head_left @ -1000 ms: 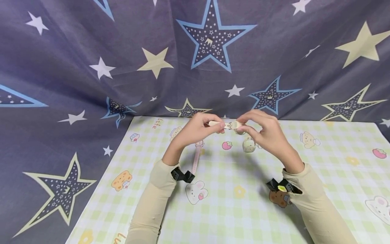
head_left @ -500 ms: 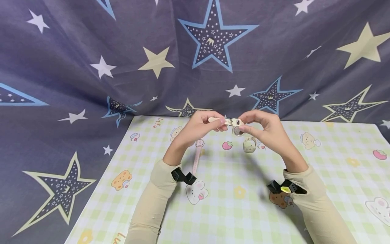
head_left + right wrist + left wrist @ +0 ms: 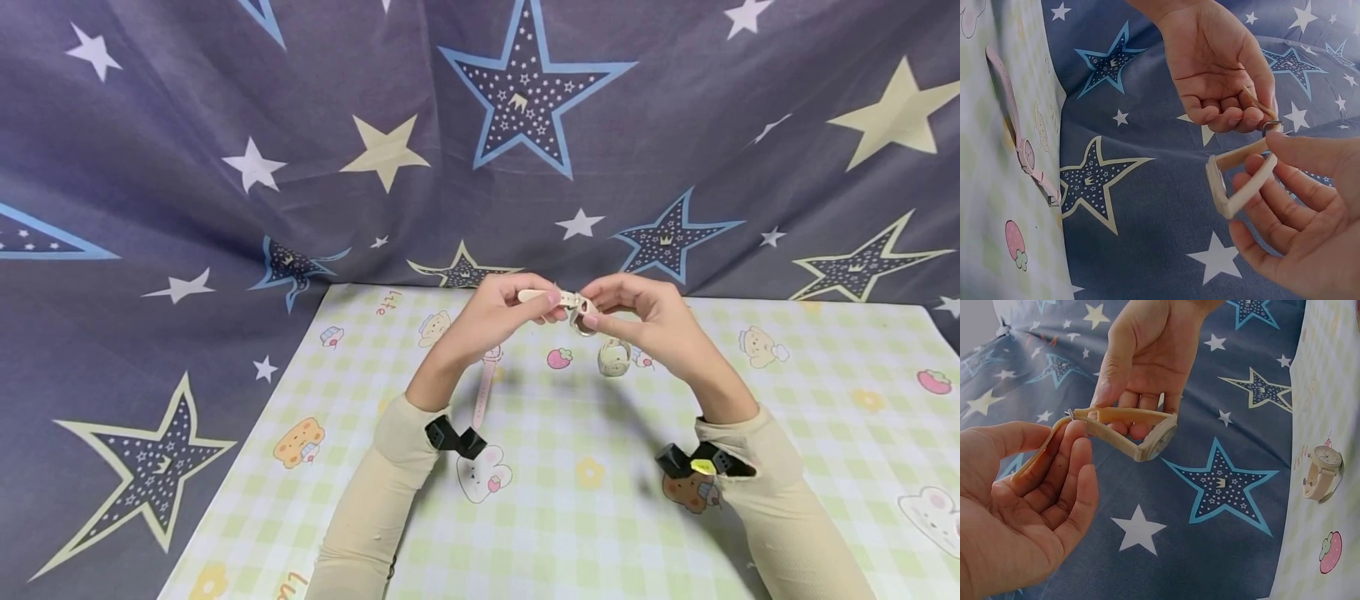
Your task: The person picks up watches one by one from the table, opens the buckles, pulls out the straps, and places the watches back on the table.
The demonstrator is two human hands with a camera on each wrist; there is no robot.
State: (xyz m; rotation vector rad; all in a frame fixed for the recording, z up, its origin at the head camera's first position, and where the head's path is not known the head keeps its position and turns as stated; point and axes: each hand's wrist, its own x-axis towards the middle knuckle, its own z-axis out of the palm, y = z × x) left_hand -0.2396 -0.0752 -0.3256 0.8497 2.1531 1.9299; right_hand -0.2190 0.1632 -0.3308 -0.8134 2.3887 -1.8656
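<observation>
A cream wristwatch (image 3: pixel 582 322) is held up above the far part of the table, its strap (image 3: pixel 1116 439) looped through a metal buckle (image 3: pixel 1270 127). My left hand (image 3: pixel 497 315) pinches the strap's long free end between thumb and fingers. On the other side, my right hand (image 3: pixel 647 318) pinches the strap close to the buckle with thumb and fingertips. The watch case (image 3: pixel 1159 439) hangs below the fingers, its dial facing away from the strap loop. In the right wrist view, the case (image 3: pixel 1215 186) shows edge-on.
A second pale watch (image 3: pixel 614 358), strap closed in a loop, stands on the table below my right hand. A pink watch (image 3: pixel 485 393) lies stretched out under my left wrist. The checked tablecloth (image 3: pixel 540 517) meets a star-patterned curtain (image 3: pixel 480 208) at the back.
The hands have stayed close together. The watch has turned between them, so its buckle end tilts down to the right and the case shows more below. The left hand has shifted slightly right.
</observation>
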